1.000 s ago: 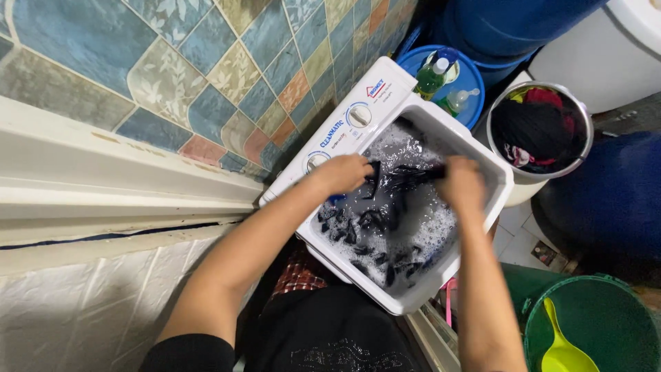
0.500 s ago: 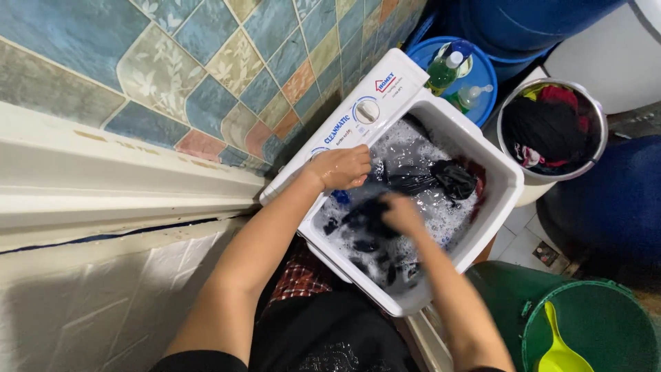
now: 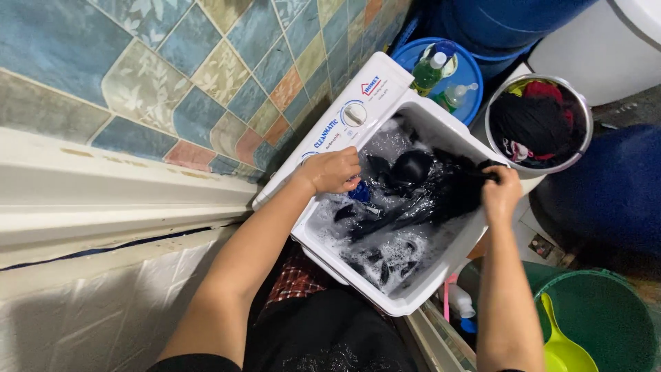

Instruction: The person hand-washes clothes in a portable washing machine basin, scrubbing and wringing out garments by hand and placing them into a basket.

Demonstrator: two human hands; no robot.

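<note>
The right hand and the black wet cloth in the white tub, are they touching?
Touching. The head view shows the right hand closed on the black wet cloth at the far side of the white tub.

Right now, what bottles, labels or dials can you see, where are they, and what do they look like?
Washer panel: white strip along the tub's wall side, blue lettering, a small red-and-blue logo, one round white dial.
Green bottle: on the blue lid behind the washer, green liquid, white cap.
Clear bottle: beside it, pale, white pump top.
White bottle: on the floor by the green bucket, blue cap.
No screens.
</note>
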